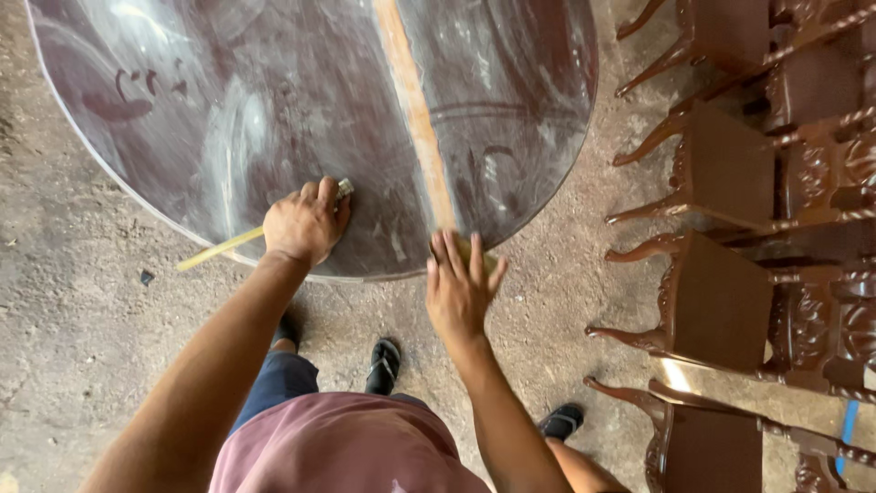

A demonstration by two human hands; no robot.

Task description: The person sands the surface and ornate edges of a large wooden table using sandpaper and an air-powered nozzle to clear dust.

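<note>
A large round dark-brown glossy tabletop [228, 110] fills the upper left, with a bare wooden strip [415, 119] running across it. My left hand [306, 224] is closed around a brush with a pale yellow handle [219, 248], its bristle end pressed on the tabletop near the front rim. My right hand [459, 283] lies with fingers together on the tabletop's rim at the near end of the wooden strip, over a small yellowish piece I cannot make out.
Several dark-brown carved wooden chairs [730, 173] lie on their sides at the right, legs pointing toward the tabletop. The ground [73, 301] is rough, dusty concrete. My feet in black sandals [384, 363] stand just below the tabletop rim.
</note>
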